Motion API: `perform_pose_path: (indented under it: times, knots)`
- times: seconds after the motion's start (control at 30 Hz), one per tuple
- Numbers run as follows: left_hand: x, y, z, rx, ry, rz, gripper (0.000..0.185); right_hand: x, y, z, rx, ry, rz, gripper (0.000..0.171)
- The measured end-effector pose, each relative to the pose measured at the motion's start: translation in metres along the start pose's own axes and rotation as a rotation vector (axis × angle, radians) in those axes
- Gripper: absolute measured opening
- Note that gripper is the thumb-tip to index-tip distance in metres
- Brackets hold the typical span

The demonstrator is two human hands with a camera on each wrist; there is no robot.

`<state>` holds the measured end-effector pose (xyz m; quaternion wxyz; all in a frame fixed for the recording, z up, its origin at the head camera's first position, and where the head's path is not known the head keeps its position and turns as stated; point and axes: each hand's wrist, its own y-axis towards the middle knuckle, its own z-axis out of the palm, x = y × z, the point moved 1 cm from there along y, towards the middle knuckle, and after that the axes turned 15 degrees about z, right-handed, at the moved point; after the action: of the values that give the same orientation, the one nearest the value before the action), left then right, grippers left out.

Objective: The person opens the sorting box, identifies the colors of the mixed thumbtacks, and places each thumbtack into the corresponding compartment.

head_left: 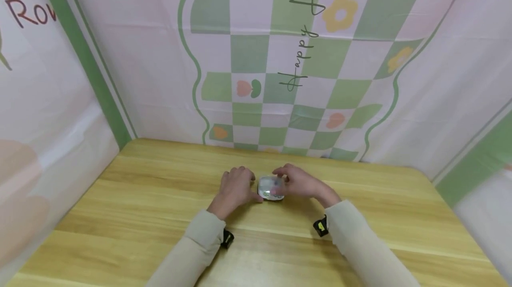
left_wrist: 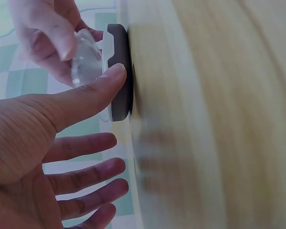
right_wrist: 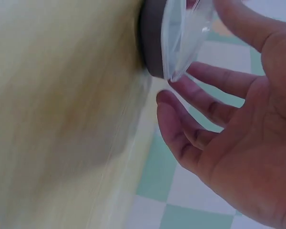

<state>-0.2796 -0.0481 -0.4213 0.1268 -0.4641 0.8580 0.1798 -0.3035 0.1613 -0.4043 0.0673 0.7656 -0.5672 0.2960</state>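
Observation:
A small rounded case with a dark base (left_wrist: 120, 50) and a clear lid (left_wrist: 87, 59) lies on the wooden table. In both wrist views the lid stands tilted away from the base on one side. My left hand (head_left: 238, 188) is at the case's left, its thumb resting on the side of the base and the other fingers spread out below. From the right, my right hand (head_left: 300, 181) pinches the clear lid between thumb and fingers. Its lower fingers hang loosely curled beside the case in the right wrist view. The case's inside is mostly hidden.
The wooden table (head_left: 160, 216) has its far edge just beyond the hands. Behind it hangs a cloth (head_left: 250, 56) with green checks and flowers, and another cloth (head_left: 48, 113) hangs at the left. Black straps with small devices (head_left: 321, 226) sit at both wrists.

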Motion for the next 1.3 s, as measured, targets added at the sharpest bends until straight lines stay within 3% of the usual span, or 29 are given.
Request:
perform_pose_path:
  times: [0.2,0.43,0.6,0.97,1.3]
  knots:
    - [0.001,0.0,0.001,0.003,-0.012,0.045,0.059,0.005,-0.002,0.011,-0.077,-0.136,-0.01,0.071]
    - [-0.001,0.001,-0.001,0.078,-0.071,0.159,0.069,0.006,-0.004,0.015,-0.112,-0.155,-0.008,0.069]
    - [-0.002,0.001,-0.002,0.126,-0.088,0.218,0.057,0.006,-0.006,0.018,-0.15,-0.133,0.01,0.075]
    - [-0.004,-0.001,-0.002,0.162,-0.05,0.204,0.071,0.01,-0.012,0.028,-0.244,-0.108,0.083,0.079]
    - [-0.008,0.002,-0.001,0.124,-0.045,0.185,0.067,0.012,-0.013,0.027,-0.271,-0.141,0.073,0.081]
